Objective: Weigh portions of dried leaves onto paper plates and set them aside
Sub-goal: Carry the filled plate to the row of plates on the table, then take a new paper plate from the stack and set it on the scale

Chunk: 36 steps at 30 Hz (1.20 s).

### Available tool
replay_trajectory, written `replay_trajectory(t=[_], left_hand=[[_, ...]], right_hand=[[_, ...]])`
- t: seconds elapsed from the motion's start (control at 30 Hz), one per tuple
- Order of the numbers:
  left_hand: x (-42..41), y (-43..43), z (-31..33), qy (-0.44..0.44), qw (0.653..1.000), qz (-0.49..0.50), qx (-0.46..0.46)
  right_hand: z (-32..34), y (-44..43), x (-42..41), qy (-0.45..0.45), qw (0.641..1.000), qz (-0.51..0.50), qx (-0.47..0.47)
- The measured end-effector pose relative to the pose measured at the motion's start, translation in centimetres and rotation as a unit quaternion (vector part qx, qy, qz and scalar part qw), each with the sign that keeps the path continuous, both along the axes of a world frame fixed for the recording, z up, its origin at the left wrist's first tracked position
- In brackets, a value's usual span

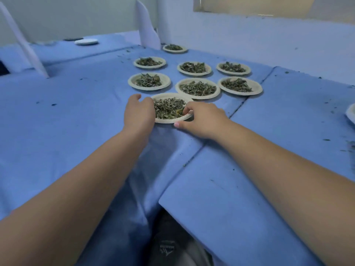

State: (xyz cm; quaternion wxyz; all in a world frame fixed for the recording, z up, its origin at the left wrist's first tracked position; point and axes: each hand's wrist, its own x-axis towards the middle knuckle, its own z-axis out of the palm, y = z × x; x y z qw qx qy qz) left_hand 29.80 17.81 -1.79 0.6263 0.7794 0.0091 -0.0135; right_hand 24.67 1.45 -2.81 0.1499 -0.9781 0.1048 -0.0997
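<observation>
The round off-white paper plate (pixel 167 120), heaped with dried green leaves (pixel 169 110), was on the blue cloth-covered desk (pixel 67 116), at the near end of a group of filled plates, and both hands were on it. The left hand (pixel 138 112) cupped the plate's left rim, with its fingers curled against the edge and its thumb raised. The right hand (pixel 201 120) pinched the right rim: its fingertips reached over the edge onto the leaves and its thumb (pixel 177 124) pressed at the near edge. Whether the plate rested on the cloth or was slightly lifted could not be told.

Beyond it lay seven other filled plates (pixel 213 94), none of them touched. There was a near row of three, a second row of three behind it, and a single one farthest back, which made eight portions in all. A low stack of white plates (pixel 86 41) stood far off to the left, and the rim of one more plate (pixel 351 114) showed at the right edge. Two white upright panels (pixel 148 27) rose at the back. Dark leaf crumbs (pixel 53 104) lay scattered over the cloth.
</observation>
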Motion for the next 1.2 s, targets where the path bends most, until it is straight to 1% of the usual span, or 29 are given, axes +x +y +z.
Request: replay_trajectory(t=[0.1, 0.17, 0.23, 0.3, 0.4, 0.53, 0.73, 0.83, 0.93, 1.07, 1.13, 1.2], left_hand=[[-2.4, -1.5, 0.7, -0.087, 0.996, -0.027, -0.018], [-4.3, -3.7, 1.4, -0.114, 0.99, -0.079, -0.03], [-6.3, -6.5, 2.0, -0.126, 0.982, -0.14, -0.027], [-8.4, -9.4, 2.4, -0.145, 0.973, -0.179, -0.013], [-11.4, -13.8, 2.7, -0.14, 0.964, -0.225, -0.036], [-16.4, -19.7, 2.8, -0.157, 0.939, -0.304, -0.02], [-22.8, -27.1, 3.0, -0.232, 0.898, -0.373, 0.002], [-25.1, -30.3, 3.6, -0.294, 0.876, -0.382, 0.01], [-26.5, -32.8, 4.4, -0.347, 0.852, -0.391, 0.014], [-27.2, -35.3, 5.7, -0.437, 0.802, -0.399, 0.074], [-27.2, -36.2, 6.3, -0.468, 0.779, -0.403, 0.109], [-26.8, -37.0, 6.8, -0.492, 0.759, -0.4, 0.146]], right_hand=[[0.3, -0.1, 0.0, 0.014, 1.0, 0.013, 0.019], [0.8, -0.7, -1.2, 0.003, 0.999, 0.024, 0.045], [1.5, -2.0, -3.1, -0.027, 0.999, 0.021, 0.029], [2.3, -3.9, -5.6, -0.051, 0.999, 0.006, 0.0], [3.3, -7.5, -10.7, -0.108, 0.993, -0.04, 0.008], [4.5, -12.3, -18.7, -0.181, 0.978, -0.103, 0.033], [4.8, -19.5, -31.0, -0.211, 0.951, -0.227, -0.011], [4.1, -22.8, -36.8, -0.202, 0.933, -0.299, -0.008], [3.5, -25.5, -40.7, -0.19, 0.914, -0.359, -0.022], [2.6, -27.5, -42.7, -0.096, 0.901, -0.421, -0.037], [2.0, -27.7, -42.9, -0.054, 0.9, -0.427, -0.063], [1.6, -27.7, -42.8, -0.032, 0.901, -0.424, -0.089]])
